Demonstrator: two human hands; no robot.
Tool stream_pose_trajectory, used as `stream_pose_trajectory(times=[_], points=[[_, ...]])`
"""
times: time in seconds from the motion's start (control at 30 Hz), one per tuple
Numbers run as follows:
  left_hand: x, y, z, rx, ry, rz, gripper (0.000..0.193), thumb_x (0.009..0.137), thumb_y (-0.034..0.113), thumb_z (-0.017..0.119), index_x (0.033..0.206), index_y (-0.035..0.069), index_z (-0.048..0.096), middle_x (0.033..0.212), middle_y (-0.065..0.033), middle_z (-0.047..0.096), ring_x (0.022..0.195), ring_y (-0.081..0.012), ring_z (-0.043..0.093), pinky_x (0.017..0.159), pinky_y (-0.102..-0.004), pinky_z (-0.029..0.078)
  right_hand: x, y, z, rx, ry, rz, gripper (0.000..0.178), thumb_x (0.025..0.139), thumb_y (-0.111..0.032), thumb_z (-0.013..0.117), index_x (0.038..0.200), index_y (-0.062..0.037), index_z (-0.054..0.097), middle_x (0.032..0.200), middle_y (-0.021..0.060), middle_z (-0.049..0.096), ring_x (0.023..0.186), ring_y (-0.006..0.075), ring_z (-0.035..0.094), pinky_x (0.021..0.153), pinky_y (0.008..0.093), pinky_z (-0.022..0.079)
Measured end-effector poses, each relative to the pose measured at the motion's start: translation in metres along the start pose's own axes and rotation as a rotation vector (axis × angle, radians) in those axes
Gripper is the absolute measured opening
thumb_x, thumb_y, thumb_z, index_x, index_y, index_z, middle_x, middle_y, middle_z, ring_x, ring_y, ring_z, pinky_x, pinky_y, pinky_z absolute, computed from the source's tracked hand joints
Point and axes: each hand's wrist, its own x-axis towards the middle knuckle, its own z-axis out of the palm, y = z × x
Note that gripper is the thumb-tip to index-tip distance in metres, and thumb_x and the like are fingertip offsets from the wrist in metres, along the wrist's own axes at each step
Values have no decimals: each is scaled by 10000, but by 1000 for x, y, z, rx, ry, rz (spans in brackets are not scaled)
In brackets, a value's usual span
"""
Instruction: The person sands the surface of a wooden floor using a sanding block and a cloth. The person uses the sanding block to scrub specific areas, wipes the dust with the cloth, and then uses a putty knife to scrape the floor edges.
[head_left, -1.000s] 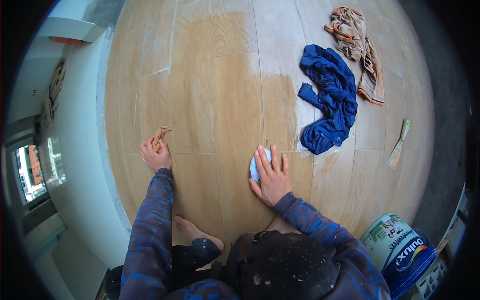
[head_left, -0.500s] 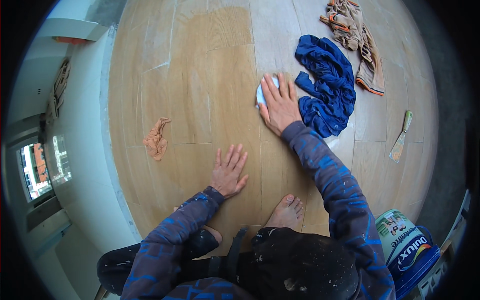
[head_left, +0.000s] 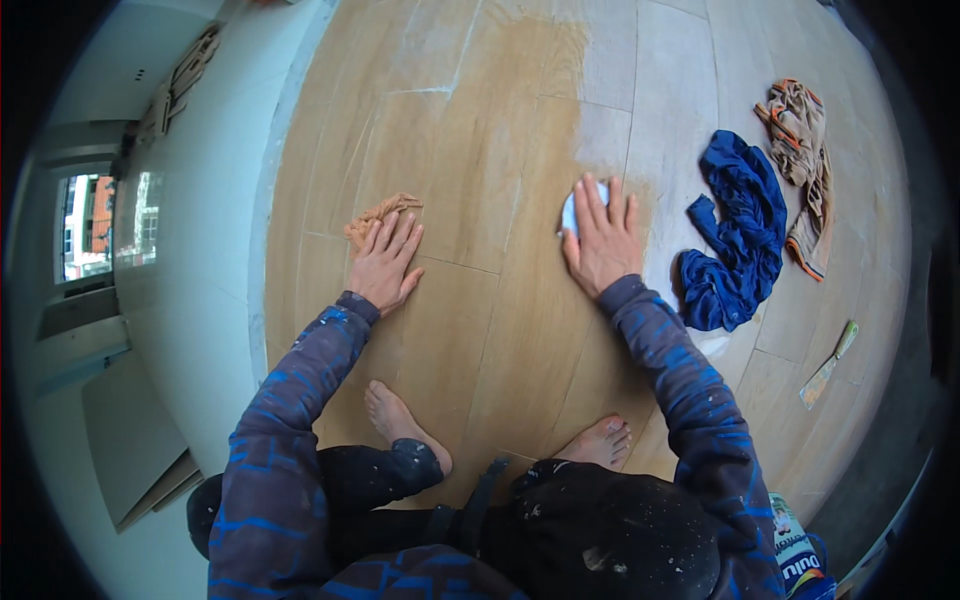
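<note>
My right hand [head_left: 604,236] lies flat on the wood-look tile floor [head_left: 455,330], fingers stretched forward. Under its palm and fingers is a white pad [head_left: 570,212], only its left edge showing; most of it is hidden. My left hand [head_left: 385,264] rests with spread fingers on the near side of a crumpled orange-tan cloth [head_left: 385,206]. The fingertips overlap the cloth and do not visibly close around it. Right of my right hand lies a bunched dark blue garment [head_left: 745,235], apart from the hand.
Beyond the blue garment lies a beige garment with orange trim [head_left: 800,150]. A putty knife [head_left: 829,365] with a green handle lies at the right. A paint bucket [head_left: 797,550] stands by my right elbow. A pale wall [head_left: 215,230] borders the floor at left. My bare feet are close.
My left hand has moved forward and left onto the orange-tan cloth. My right hand and the white pad have shifted away from the blue garment. The whole view has shifted too.
</note>
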Motion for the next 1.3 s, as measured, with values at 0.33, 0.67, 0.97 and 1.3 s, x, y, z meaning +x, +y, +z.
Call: stream_pose_trajectory(times=[0.33, 0.67, 0.97, 1.3], points=[[-103, -97, -169, -6, -373, 120, 599, 903, 140, 723, 1481, 82, 575, 1649, -154, 461, 1516, -370, 431, 1209, -503, 393, 27, -66, 8, 21, -53, -125, 731, 1030, -400, 554, 1647, -41, 396, 1731, 115, 369, 1621, 394, 258, 1307, 605, 183], [-62, -67, -27, -417, 115, -138, 649, 893, 234, 797, 1502, 165, 583, 1674, -128, 426, 1585, -416, 303, 1245, -596, 331, -50, -143, -4, 131, -391, -403, 740, 1040, -473, 523, 1661, -94, 385, 1734, 79, 365, 1621, 360, 276, 1307, 582, 199], [12, -101, 60, -577, 576, -292, 388, 800, 183, 859, 1158, 158, 712, 1555, -116, 496, 1465, -398, 400, 1211, -578, 363, 115, -119, 31, -51, -214, -69, 723, 1058, -385, 519, 1651, -7, 349, 1745, 166, 321, 1630, 454, 200, 1304, 613, 168], [40, -115, 51, -599, 755, -736, 463, 797, 159, 843, 1232, 192, 689, 1548, -98, 523, 1441, -378, 442, 1179, -564, 366, 266, -117, 55, -127, -203, -39, 739, 1066, -389, 497, 1685, -40, 292, 1771, 152, 264, 1649, 433, 153, 1316, 600, 110]])
